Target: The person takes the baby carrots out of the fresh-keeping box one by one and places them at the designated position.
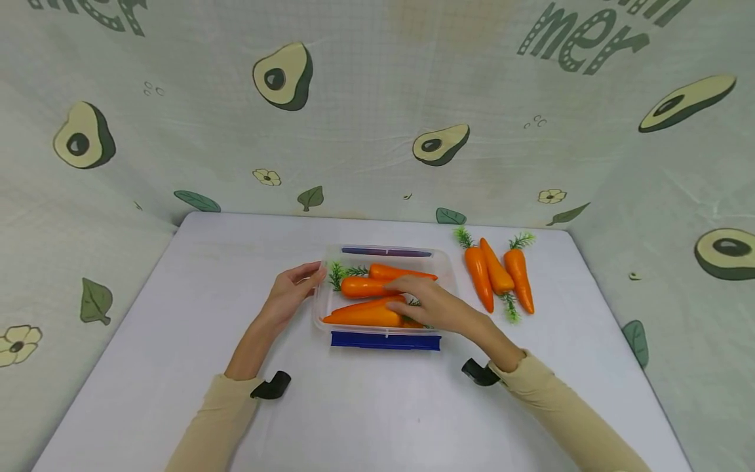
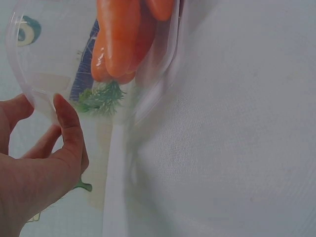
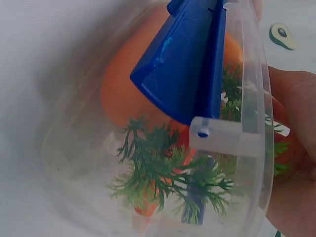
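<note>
Left hand [image 1: 291, 288] pinches clear rectangular plastic box [image 1: 377, 330]; right hand [image 1: 439, 305], fingers parted, apparently arranging tapered orange carrots [image 1: 362, 287]; next needs box steady.

The left grip [image 1: 293, 288] touches the left side of a clear container [image 1: 445, 261]; the right grip [image 1: 433, 303] is over the carrots [image 1: 362, 287] inside. Three more carrots [image 1: 497, 270] lie to the right on the white surface [image 1: 360, 413].
</note>
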The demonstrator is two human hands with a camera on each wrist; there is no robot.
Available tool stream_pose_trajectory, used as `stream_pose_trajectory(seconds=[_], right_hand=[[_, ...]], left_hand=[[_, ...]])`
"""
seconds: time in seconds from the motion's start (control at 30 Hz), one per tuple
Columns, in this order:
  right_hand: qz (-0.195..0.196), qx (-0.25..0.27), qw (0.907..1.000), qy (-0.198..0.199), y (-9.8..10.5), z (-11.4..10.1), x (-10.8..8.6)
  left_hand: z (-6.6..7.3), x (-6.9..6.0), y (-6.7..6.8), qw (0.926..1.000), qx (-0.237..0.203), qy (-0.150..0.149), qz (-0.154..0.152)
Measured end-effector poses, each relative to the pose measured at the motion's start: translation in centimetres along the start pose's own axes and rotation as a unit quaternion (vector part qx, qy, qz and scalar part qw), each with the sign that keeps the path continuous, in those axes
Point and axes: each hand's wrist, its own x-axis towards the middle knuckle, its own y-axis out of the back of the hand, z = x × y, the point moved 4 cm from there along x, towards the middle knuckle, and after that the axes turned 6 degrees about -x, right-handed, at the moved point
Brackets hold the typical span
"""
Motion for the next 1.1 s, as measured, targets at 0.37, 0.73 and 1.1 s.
stream_pose_trajectory(seconds=[0.37,0.73,1.1], right_hand=[[-0.077,-0.002,0.9970,-0.008,-0.8,-0.5,0.4],[-0.115,-0.003,0.9933,-0.008,-0.2,-0.8,0.2],[-0.066,-0.004,0.9974,-0.028,2.3,-0.5,-1.8]], left_hand=[[0.0,0.1,-0.1,1.0000,-0.002,-0.005,-0.003],[-0.1,0.2,-0.2,1.0000,0.002,-0.004,0.005],[0.1,0.1,-0.1,0.9999,0.001,-0.010,0.004]])
